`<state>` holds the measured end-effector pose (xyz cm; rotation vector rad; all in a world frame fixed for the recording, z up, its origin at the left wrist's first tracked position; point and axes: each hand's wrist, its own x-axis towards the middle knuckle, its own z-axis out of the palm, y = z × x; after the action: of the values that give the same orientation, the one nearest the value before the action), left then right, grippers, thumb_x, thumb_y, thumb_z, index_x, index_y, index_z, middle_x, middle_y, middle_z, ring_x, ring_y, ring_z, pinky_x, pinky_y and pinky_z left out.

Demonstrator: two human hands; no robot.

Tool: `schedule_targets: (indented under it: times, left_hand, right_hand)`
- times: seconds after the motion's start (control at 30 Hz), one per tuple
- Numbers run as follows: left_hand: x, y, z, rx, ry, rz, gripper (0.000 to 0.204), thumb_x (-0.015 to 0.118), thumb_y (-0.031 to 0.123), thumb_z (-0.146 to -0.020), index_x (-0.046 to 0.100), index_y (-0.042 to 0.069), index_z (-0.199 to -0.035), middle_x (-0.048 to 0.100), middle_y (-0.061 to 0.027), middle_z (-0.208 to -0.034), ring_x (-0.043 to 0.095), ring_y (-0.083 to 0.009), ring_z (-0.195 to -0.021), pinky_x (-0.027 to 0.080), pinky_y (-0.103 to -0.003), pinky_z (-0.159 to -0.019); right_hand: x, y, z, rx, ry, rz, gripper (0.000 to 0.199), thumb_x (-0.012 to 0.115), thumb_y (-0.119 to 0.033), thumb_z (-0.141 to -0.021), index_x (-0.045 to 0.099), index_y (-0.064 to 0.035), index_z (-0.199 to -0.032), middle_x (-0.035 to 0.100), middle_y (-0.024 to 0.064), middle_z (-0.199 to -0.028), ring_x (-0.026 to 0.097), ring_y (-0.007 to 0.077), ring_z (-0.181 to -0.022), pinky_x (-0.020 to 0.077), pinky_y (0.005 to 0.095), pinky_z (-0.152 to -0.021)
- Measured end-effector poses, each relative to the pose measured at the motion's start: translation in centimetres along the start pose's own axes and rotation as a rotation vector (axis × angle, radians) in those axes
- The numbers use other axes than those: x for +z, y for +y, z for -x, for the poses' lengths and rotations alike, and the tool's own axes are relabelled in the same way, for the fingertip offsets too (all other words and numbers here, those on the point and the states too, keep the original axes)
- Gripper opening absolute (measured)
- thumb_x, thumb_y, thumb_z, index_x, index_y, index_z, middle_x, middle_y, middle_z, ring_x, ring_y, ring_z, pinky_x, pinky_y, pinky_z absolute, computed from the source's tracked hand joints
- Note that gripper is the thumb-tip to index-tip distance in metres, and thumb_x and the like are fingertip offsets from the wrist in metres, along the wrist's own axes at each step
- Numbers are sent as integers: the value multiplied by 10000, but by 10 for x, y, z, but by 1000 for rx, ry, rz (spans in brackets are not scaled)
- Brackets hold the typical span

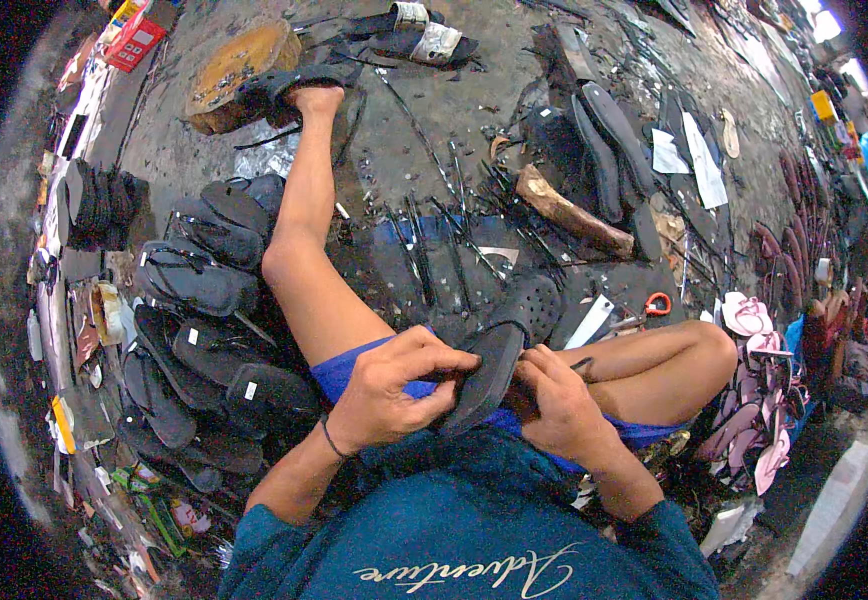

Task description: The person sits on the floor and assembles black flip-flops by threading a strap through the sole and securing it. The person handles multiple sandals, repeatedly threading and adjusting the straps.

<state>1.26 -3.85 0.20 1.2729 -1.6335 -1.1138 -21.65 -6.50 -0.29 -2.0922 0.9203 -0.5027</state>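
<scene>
Above my lap, a black flip-flop (485, 382) is tilted up on its side between my hands. My left hand (399, 385) pinches its left edge, thumb and fingers closed. On the other side, my right hand (559, 405) has its fingers curled against the flip-flop's right face; their tips are partly hidden. A thin dark strip (582, 366) sticks out beside the right hand's knuckles, and I cannot tell what it joins. Just beyond the flip-flop is my foot in a black clog with holes (531, 308).
Black flip-flops (199, 280) lie heaped at my left, pink ones (754, 400) at my right. Ahead are a wooden block (239, 75), a curved piece of wood (572, 213), black soles (609, 150), scattered dark strips, a white-bladed tool (590, 320) and a red ring-handled tool (658, 303).
</scene>
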Motion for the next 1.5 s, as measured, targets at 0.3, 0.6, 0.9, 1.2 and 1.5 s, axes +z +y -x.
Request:
schedule_targets:
  times: [0.3,0.6,0.9,1.2,1.5]
  left_hand:
    - [15,-94,12,-318,368,324,306,607,62,-940,654,14,-1239,663,-122,-1043,622,-187,-951,491,-296,-857]
    - [60,-77,38,-547,476,204,380,681,104,-893,567,-30,-1230,673,-122,-1099,640,-231,-1012,494,-338,-922]
    - [40,-54,12,-338,607,342,401,616,71,-896,539,-17,-1279,647,-96,-1167,620,-212,-1019,487,-338,-934]
    - [48,-26,8,-242,545,160,375,625,71,-910,525,-42,-1253,676,-119,-1089,644,-194,-961,502,-322,-882]
    - [48,-25,11,-252,551,114,330,634,87,-918,546,-28,-1214,679,-121,-1054,652,-196,-914,515,-321,-843]
  right_hand:
    - [18,16,-46,14,210,96,308,711,-26,-799,608,-26,-1089,591,127,-1006,611,333,-952,522,408,-786]
    - [47,59,-68,183,382,277,127,671,-98,-876,659,-49,-992,649,104,-928,642,310,-838,509,375,-734]
    - [37,22,-43,403,67,-291,183,689,-174,-905,681,-21,-1005,700,154,-959,699,274,-872,546,359,-791]
    - [35,8,-52,344,325,-448,200,728,-119,-862,611,-16,-988,717,116,-862,713,181,-781,569,318,-704]
    - [38,8,-51,326,340,-449,222,773,-141,-822,667,-34,-985,723,95,-857,694,160,-765,541,301,-683]
